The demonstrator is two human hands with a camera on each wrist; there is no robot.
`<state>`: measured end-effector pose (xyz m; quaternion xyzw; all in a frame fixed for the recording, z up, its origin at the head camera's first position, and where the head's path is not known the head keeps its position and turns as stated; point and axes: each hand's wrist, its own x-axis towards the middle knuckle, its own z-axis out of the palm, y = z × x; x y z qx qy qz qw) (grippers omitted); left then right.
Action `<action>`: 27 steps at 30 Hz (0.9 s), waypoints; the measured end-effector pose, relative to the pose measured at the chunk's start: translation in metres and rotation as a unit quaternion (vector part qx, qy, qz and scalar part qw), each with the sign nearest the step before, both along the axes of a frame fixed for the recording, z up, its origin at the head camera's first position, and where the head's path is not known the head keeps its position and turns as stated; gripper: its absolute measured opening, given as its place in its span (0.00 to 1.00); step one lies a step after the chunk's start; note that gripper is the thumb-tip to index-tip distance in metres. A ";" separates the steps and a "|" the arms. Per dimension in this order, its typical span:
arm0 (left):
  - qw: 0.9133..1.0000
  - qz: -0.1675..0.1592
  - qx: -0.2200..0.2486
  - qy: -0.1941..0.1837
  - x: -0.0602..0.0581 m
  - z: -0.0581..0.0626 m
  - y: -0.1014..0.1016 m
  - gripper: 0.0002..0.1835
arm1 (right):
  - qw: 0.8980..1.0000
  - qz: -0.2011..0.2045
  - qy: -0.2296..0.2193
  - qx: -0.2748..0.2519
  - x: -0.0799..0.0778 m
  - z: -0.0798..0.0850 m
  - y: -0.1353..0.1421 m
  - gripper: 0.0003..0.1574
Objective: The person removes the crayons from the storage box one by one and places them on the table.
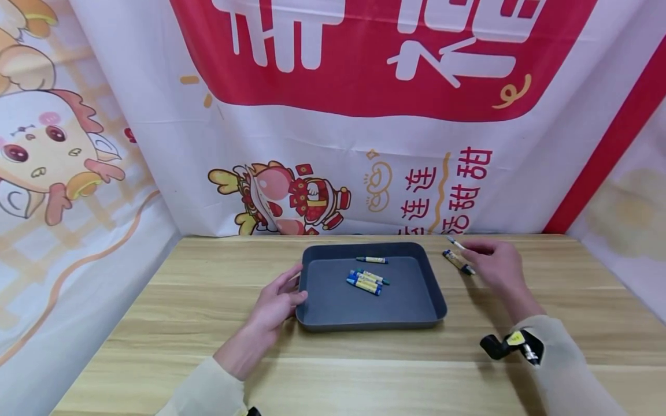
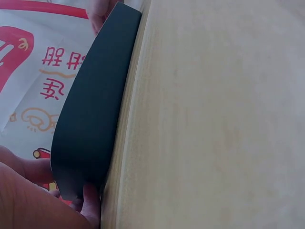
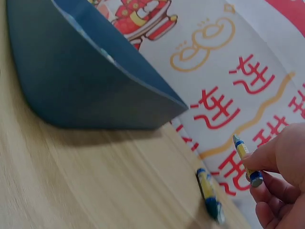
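My left hand (image 1: pixel 276 300) grips the left end of a dark grey tray (image 1: pixel 374 320), thumb and fingers around its wall. Inside the tray lie several crayons with yellow and blue wrappers: a small cluster (image 1: pixel 366 285) near the middle and a single crayon (image 1: pixel 372 260) close to the back wall. To the right of the tray, my right hand (image 1: pixel 496 264) pinches a pale-tipped crayon (image 3: pixel 244 155) between thumb and fingers, above the table. Just below that hand, another crayon (image 3: pixel 207 191) lies on the wood, beyond the tray's right wall.
The wooden table (image 1: pixel 208 329) carries the tray and the loose crayon. A printed white and red cloth (image 1: pixel 322 133) hangs along the table's back edge, with more cloth at both sides. A black wrist mount (image 1: pixel 512 345) sits on my right sleeve.
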<state>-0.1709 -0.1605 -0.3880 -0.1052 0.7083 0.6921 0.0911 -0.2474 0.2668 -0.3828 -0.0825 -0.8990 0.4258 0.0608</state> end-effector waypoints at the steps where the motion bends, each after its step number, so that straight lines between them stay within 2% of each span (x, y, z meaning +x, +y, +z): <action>1: 1.000 0.000 0.000 0.001 0.000 0.000 0.000 0.36 | 1.000 -0.002 -0.007 -0.004 0.000 -0.001 0.002 0.23; 11: 1.000 0.005 -0.001 0.004 0.002 0.001 0.002 0.36 | 0.998 -0.015 -0.052 -0.017 -0.004 -0.013 0.012 0.27; 18: 1.000 0.005 0.000 0.003 0.002 -0.001 0.001 0.36 | 0.998 -0.033 -0.047 -0.015 -0.009 -0.025 0.014 0.24; 27: 1.000 0.006 -0.003 -0.006 0.001 0.000 0.001 0.36 | 0.997 -0.040 -0.071 -0.019 -0.013 -0.029 0.014 0.25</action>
